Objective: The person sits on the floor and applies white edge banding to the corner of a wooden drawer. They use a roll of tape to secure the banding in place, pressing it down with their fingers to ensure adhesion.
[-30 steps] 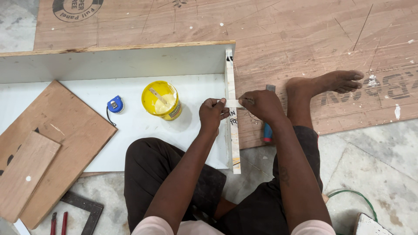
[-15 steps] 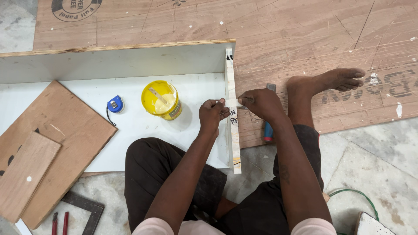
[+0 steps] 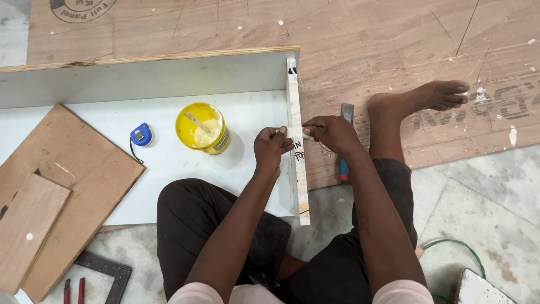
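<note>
Both hands meet at the top edge of the upright white side panel [image 3: 298, 169], roughly a third of the way along it from the far end. Left hand [image 3: 271, 147] sits on the inner side, fingers curled tight, fingertips pinching the edge. Right hand [image 3: 332, 132] sits on the outer side, thumb and forefinger pinched on something small at the same edge; too small to tell what it is. The panel runs between the two hands and stands on its long edge at the end of the white board [image 3: 169, 163] lying on the floor.

Count: one yellow tub [image 3: 201, 128], open, pale paste and a stick inside, standing on the white board just left of the left hand. One blue tape measure [image 3: 141, 135] further left. Two brown plywood pieces [image 3: 73, 174] stacked at the left. One blue-handled tool [image 3: 344, 143] on the floor behind the right hand. One metal square [image 3: 104, 269] and two red handles [image 3: 73, 290] at bottom left.

Marks: black scribbles on the panel edge near the fingers, a round black stamp [image 3: 81, 8] on the floor plywood at top left, and large black lettering by the bare foot [image 3: 422, 98].
</note>
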